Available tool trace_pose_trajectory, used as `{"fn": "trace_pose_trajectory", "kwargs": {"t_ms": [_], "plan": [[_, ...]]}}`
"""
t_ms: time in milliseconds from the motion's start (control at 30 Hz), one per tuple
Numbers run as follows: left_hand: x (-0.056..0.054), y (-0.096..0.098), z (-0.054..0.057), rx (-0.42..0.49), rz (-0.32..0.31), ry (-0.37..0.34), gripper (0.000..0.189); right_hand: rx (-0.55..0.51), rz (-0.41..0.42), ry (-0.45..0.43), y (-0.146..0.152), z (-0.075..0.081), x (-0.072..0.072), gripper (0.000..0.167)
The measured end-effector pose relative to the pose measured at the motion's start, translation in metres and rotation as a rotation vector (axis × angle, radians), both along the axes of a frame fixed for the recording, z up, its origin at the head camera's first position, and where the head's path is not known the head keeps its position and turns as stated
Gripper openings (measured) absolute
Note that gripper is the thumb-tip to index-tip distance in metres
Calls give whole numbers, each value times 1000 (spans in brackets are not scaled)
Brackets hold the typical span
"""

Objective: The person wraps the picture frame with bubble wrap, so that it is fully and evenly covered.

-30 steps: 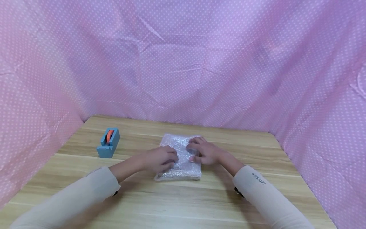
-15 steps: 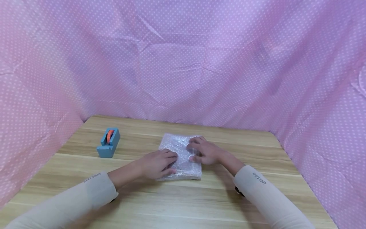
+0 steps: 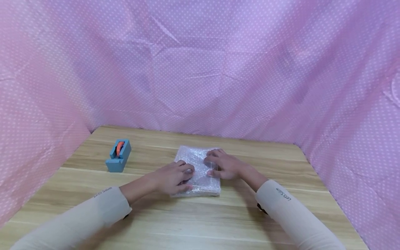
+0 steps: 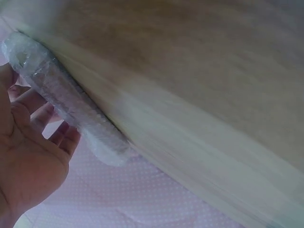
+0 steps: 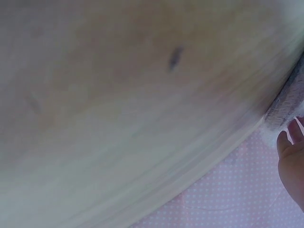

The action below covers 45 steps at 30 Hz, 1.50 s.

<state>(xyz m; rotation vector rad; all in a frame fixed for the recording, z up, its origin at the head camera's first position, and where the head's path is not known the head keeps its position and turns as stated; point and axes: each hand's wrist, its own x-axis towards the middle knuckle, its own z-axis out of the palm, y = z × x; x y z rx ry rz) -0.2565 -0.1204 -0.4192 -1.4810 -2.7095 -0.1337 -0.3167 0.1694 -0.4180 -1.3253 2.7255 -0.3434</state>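
Observation:
A flat rectangular package in clear bubble wrap (image 3: 200,178) lies on the wooden table, its front edge facing me. My left hand (image 3: 172,177) rests on its left part, fingers slightly bent and thumb near the front edge. On the right part rests my right hand (image 3: 225,166), fingers spread and lightly bent. The left wrist view shows the bubble-wrapped package (image 4: 71,102) from the side, with my left fingers at its upper face. Only the package's corner (image 5: 285,107) and part of my right hand (image 5: 293,164) appear in the right wrist view. What the wrap contains is hidden.
A blue tape dispenser (image 3: 118,156) with an orange roll core stands to the left on the wooden table (image 3: 200,222). Pink polka-dot cloth (image 3: 200,86) hangs behind the table and along both sides.
My left hand has shifted slightly toward me on the package, its thumb spreading to the front, and its fingers have flattened and then bent a little. My right hand and the package stay in place.

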Motion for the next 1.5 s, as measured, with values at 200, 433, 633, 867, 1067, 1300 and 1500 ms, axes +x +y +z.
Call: {"fn": "trace_pose_trajectory", "kwargs": {"t_ms": [200,433,633,867,1067,1300,1500], "plan": [[0,-2,-4,94,38,-56,56,-7,14,16,-1,-1,-1,55],[4,4,-2,74,40,-68,53,-11,11,22,-1,-2,-1,55],[13,10,0,7,109,-115,53,-6,17,30,-2,-4,-2,55],[21,19,0,-38,116,-49,56,-5,15,24,-2,-3,-2,56],[23,22,2,-32,141,-46,55,-7,18,18,-3,-2,-1,55],[24,25,5,-53,142,-54,55,-20,32,30,-2,-2,-3,55],[28,24,2,-79,160,-72,56,-13,30,21,0,-2,-1,56]]}}
